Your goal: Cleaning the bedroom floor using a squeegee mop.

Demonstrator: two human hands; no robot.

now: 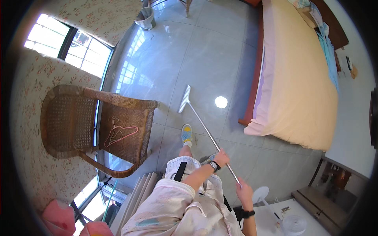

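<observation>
A long-handled floor brush with a metal pole slants across the view. Its white, slotted-looking head rests on or just above the grey tiles, ahead of my shoe. My left hand grips the pole partway down and wears a watch at the wrist. Close to the pole's upper end, my right hand is wrapped around it; a dark band circles that wrist. Whether the bristles touch the floor, I cannot tell.
A wicker armchair holding clothes hangers stands at left by the curtained window. To the right is a bed with a wooden frame. A waste bin stands far ahead. A white table with a lamp lies at lower right.
</observation>
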